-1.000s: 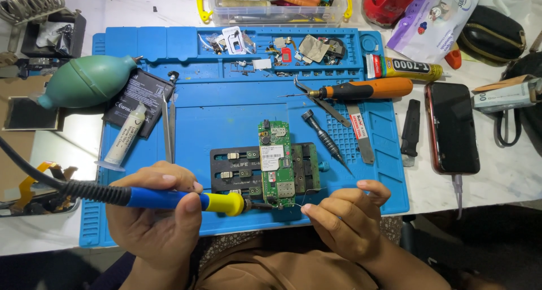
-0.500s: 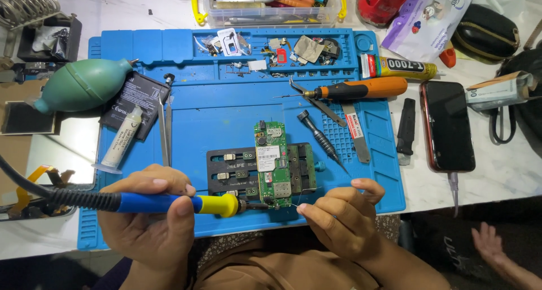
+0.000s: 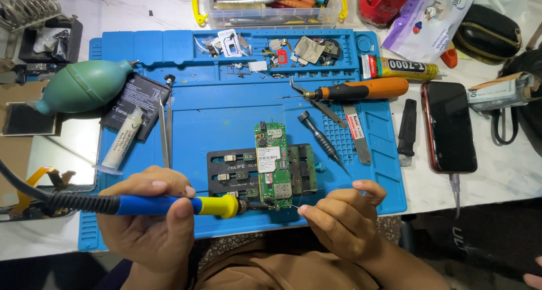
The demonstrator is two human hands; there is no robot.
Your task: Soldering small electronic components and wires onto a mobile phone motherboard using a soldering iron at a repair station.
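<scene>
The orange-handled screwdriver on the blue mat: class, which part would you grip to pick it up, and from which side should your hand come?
Grip the orange-handled screwdriver by its thick orange handle, coming down from above. It lies flat on the blue mat, handle pointing right, thin metal tip pointing left. The handle looks bare on top, while the tweezers crowd the tip end, so the handle is likely the safer grip.

Soldering iron (image 3: pixel 169 205): blue handle, yellow collar, black cord trailing left; lies level, tip at lower edge of circuit board (image 3: pixel 272 166). Board green, upright lengthwise, clamped in black holder (image 3: pixel 231 168). Thin solder wire (image 3: pixel 302 201) meets board's bottom edge from the right.
</scene>
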